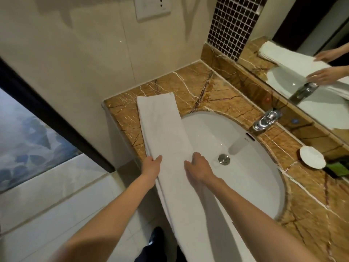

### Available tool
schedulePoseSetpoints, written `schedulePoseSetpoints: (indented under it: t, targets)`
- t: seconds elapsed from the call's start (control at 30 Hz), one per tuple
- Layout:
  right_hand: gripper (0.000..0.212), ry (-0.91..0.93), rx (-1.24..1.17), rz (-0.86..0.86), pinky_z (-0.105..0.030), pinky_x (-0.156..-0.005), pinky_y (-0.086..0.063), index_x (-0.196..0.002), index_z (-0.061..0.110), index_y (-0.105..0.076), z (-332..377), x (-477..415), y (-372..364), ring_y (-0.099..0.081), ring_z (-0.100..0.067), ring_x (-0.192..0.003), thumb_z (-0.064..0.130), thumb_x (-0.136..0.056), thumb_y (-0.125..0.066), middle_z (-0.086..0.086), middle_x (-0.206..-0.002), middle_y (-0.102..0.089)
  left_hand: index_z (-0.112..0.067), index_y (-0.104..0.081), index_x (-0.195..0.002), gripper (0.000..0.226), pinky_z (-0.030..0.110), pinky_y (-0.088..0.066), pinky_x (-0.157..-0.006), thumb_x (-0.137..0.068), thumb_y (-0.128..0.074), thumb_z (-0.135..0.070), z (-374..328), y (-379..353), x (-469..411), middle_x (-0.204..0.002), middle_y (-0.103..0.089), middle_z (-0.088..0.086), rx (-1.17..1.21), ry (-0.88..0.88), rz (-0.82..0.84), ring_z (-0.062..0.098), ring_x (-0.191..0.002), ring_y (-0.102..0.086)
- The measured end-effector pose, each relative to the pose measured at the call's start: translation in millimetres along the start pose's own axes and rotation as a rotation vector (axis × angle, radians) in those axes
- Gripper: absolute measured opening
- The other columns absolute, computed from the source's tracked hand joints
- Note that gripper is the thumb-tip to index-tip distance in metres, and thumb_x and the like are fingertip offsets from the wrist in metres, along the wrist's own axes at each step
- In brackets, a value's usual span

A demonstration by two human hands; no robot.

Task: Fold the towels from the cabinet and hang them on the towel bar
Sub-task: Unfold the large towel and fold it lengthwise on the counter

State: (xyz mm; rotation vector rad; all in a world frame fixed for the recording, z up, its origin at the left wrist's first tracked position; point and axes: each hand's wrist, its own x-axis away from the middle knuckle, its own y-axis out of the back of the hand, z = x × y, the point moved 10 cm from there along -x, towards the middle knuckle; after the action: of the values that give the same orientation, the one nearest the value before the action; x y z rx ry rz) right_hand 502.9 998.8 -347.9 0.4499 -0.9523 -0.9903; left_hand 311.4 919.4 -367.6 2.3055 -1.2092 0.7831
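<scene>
A long white towel (pixel 162 127), folded into a narrow strip, lies along the left side of the brown marble counter (pixel 204 86) and partly over the rim of the white sink (pixel 236 148). Its near end hangs down over the counter's front edge. My left hand (pixel 152 165) grips the towel's left edge, thumb on top. My right hand (pixel 198 167) rests on the towel's right edge above the basin, with its fingers curled down onto the cloth. No towel bar or cabinet is in view.
A chrome faucet (pixel 266 120) stands behind the sink. A white soap dish (pixel 312 156) and a green item (pixel 338 168) sit on the counter at the right. A mirror (pixel 311 53) runs along the back. Tiled wall is at left, floor below.
</scene>
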Motion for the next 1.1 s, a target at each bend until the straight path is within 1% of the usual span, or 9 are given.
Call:
schedulePoseSetpoints:
  t: [0.17,0.27,0.43,0.53,0.57,0.63,0.9,1.0,1.1]
  targets:
    - [0.025,-0.054,-0.118,-0.059,-0.029,-0.073,-0.034,-0.095,0.011,-0.044,0.5,-19.7,2.5,-0.047,-0.024,-0.085,0.034,-0.092,-0.055,-0.009,-0.096,-0.053,0.0,-0.055,-0.111,0.024,0.039,-0.051,-0.091,-0.094,-0.055,-0.018,-1.0,-0.6,0.2,-0.11,-0.062,0.014,-0.01,-0.01,0.013,0.028,-0.099,-0.06]
    - [0.041,-0.087,-0.192,-0.053,-0.031,-0.085,-0.041,-0.118,0.002,-0.053,-4.3,-29.1,0.9,-0.057,-0.03,-0.104,0.033,-0.092,-0.058,-0.013,-0.111,-0.061,-0.005,-0.057,-0.108,0.019,0.032,-0.051,-0.081,-0.095,-0.055,-0.019,-2.9,-1.4,3.4,-0.106,-0.064,0.011,0.026,-0.004,0.039,0.021,-0.087,-0.061]
    - [0.043,-0.17,-0.32,-0.065,-0.033,-0.094,-0.042,-0.123,0.005,-0.051,-13.9,-34.4,8.5,-0.056,-0.029,-0.111,0.028,-0.089,-0.062,-0.01,-0.118,-0.059,-0.004,-0.053,-0.124,0.03,0.04,-0.05,-0.094,-0.097,-0.051,-0.016,-12.5,-19.4,13.2,-0.117,-0.065,0.012,0.185,0.091,0.218,0.026,-0.104,-0.063]
    - [0.008,-0.206,-0.436,-0.064,-0.032,-0.075,-0.045,-0.085,0.014,-0.06,-15.4,-34.4,13.2,-0.053,-0.026,-0.082,0.023,-0.084,-0.062,-0.004,-0.082,-0.053,-0.001,-0.048,-0.131,0.035,0.046,-0.045,-0.101,-0.098,-0.047,-0.011,-23.9,-29.8,18.7,-0.124,-0.061,0.017,0.248,0.099,0.271,0.031,-0.112,-0.059]
    - [0.02,-0.207,-0.481,-0.045,-0.031,-0.064,-0.039,-0.064,0.019,-0.05,-14.3,-33.9,14.2,-0.044,-0.024,-0.067,0.021,-0.081,-0.06,-0.002,-0.067,-0.044,-0.001,-0.047,-0.133,0.037,0.047,-0.044,-0.102,-0.098,-0.046,-0.012,-27.8,-32.8,20.7,-0.125,-0.06,0.017,0.254,0.098,0.277,0.032,-0.113,-0.058]
    - [0.037,-0.189,-0.52,-0.001,-0.029,-0.056,-0.027,-0.054,0.023,-0.032,-10.9,-31.9,18.2,-0.029,-0.02,-0.058,0.022,-0.08,-0.058,0.0,-0.057,-0.03,-0.002,-0.046,-0.134,0.038,0.046,-0.044,-0.101,-0.098,-0.047,-0.013,-37.0,-38.8,25.1,-0.125,-0.06,0.016,0.273,0.084,0.294,0.031,-0.113,-0.058]
    - [0.024,-0.132,-0.77,0.04,-0.031,-0.061,-0.04,-0.084,0.009,-0.058,10.0,-19.2,76.6,-0.055,-0.022,-0.064,0.026,-0.095,-0.047,-0.007,-0.071,-0.057,-0.005,-0.053,-0.125,0.029,0.039,-0.051,-0.092,-0.098,-0.045,-0.011,-91.3,-43.5,60.7,-0.122,-0.064,0.012,0.344,-0.038,0.41,0.025,-0.108,-0.064]
    - [0.021,-0.03,-0.891,0.078,-0.037,-0.063,-0.037,-0.081,0.009,-0.057,42.1,-7.1,108.0,-0.05,-0.024,-0.062,0.024,-0.094,-0.049,-0.01,-0.068,-0.052,-0.005,-0.055,-0.125,0.031,0.038,-0.054,-0.088,-0.095,-0.048,-0.004,-120.9,-31.7,78.7,-0.122,-0.064,0.012,0.314,-0.129,0.409,0.026,-0.107,-0.064]
    - [0.015,0.124,-0.968,0.144,-0.034,-0.064,-0.042,-0.096,0.0,-0.056,87.9,12.9,140.2,-0.055,-0.028,-0.074,0.014,-0.09,-0.057,-0.019,-0.087,-0.055,0.0,-0.053,-0.126,0.035,0.039,-0.055,-0.086,-0.091,-0.05,0.003,-158.3,-15.9,101.3,-0.116,-0.067,0.013,0.276,-0.215,0.419,0.027,-0.104,-0.066]
